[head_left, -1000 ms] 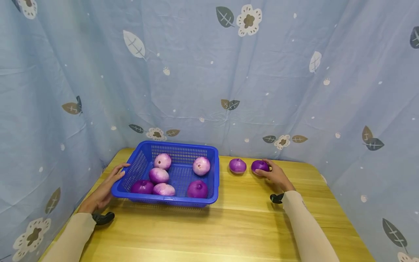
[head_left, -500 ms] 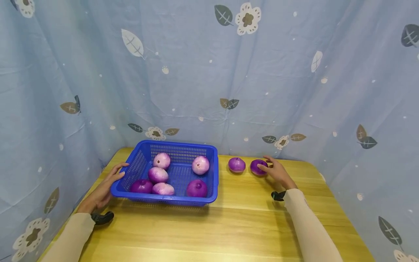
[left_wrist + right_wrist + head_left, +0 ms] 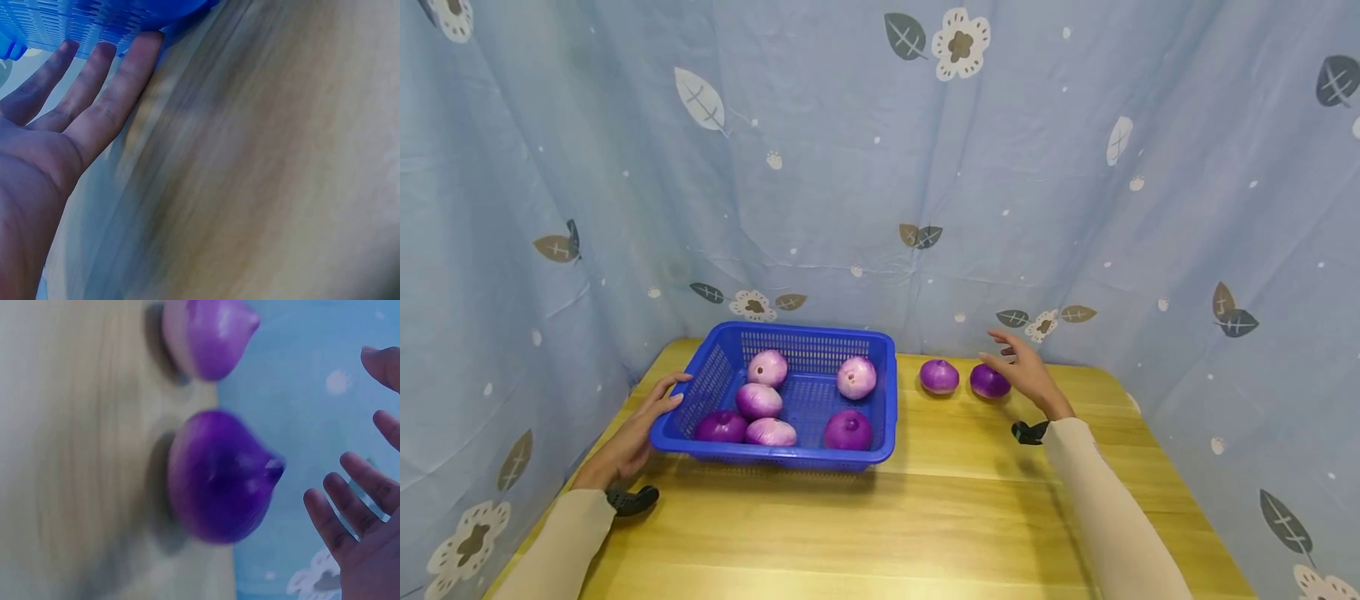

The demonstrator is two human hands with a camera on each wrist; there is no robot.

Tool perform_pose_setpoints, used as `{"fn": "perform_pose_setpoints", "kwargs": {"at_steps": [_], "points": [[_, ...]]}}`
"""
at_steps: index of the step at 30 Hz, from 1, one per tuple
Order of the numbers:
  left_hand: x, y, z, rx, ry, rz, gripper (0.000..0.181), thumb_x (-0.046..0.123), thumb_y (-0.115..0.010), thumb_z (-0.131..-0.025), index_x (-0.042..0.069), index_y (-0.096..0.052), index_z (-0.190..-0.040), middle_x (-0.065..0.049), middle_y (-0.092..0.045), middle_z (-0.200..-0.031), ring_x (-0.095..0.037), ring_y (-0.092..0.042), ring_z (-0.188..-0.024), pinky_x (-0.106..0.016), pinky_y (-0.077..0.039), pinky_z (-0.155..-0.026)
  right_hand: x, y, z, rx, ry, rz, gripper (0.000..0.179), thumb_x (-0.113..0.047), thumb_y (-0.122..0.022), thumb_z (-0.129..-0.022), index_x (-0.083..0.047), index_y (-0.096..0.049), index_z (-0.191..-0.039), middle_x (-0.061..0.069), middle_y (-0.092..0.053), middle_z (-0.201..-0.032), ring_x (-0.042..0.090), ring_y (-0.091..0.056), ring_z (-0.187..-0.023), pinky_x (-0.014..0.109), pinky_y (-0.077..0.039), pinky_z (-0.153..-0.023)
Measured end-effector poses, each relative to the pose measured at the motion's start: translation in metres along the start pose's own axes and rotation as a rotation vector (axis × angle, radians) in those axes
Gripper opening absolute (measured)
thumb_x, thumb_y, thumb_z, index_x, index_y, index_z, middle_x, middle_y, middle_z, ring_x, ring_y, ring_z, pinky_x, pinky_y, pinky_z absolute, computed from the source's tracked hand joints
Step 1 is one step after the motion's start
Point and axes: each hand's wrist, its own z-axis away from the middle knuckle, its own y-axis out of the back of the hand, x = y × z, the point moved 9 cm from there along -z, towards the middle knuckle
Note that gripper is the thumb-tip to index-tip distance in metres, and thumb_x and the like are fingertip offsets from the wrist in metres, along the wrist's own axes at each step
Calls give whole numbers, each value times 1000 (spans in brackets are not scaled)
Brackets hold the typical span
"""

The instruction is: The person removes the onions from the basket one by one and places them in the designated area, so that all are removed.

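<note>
A blue plastic basket (image 3: 778,455) stands on the table, with several purple and pale red onions (image 3: 758,401) inside. My left hand (image 3: 636,429) rests against its left rim. In the left wrist view, straight fingers (image 3: 115,94) of that hand touch the slotted wall. My right hand (image 3: 1028,375) hovers just right of and above a dark purple onion (image 3: 988,382), holding nothing. The right wrist view shows its spread fingers (image 3: 328,522) apart from this onion, whose pointed tip faces up. Another purple onion (image 3: 939,377) sits to the left, between it and the basket.
The wooden table (image 3: 925,533) ends at a back edge close behind the two loose onions. A blue floral curtain (image 3: 850,167) hangs at the back and on both sides. Black straps with wrist cameras (image 3: 1028,432) sit on both wrists.
My right hand has let go of the dark purple onion and lifted up off it. That onion stays on the table. The left hand keeps its place at the basket.
</note>
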Motion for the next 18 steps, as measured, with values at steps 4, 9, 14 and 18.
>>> {"fn": "perform_pose_setpoints", "kwargs": {"at_steps": [4,9,14,18], "points": [[-1,0,1,6,6,-7,43,35,-38,-112,36,-29,-155,-13,-31,-143,-22,-67,-105,-45,-60,-82,-23,-6,-6,-14,56,3,65,-39,-67,-101,-17,-42,-156,21,-44,-152,46,-47,-132,63,-38,-106],[-1,0,0,14,15,-4,44,37,-39,-112,37,-29,-155,-17,-26,-147,-22,-66,-105,-45,-60,-82,-50,-15,-11,-42,112,-4,64,-39,-68,-100,-19,-43,-156,17,-50,-149,41,-49,-131,59,-40,-106],[0,-1,2,8,14,-1,43,35,-38,-112,36,-29,-154,-16,-25,-148,-22,-66,-105,-45,-60,-82,-72,-26,-14,-72,157,-12,63,-40,-69,-99,-21,-45,-155,12,-52,-146,36,-51,-129,56,-42,-106],[1,-1,2,7,15,0,42,35,-37,-112,37,-30,-154,-15,-26,-147,-21,-67,-105,-44,-60,-83,-86,-37,-15,-92,182,0,59,-37,-70,-99,-25,-47,-153,9,-55,-144,32,-54,-126,53,-45,-104]]}}
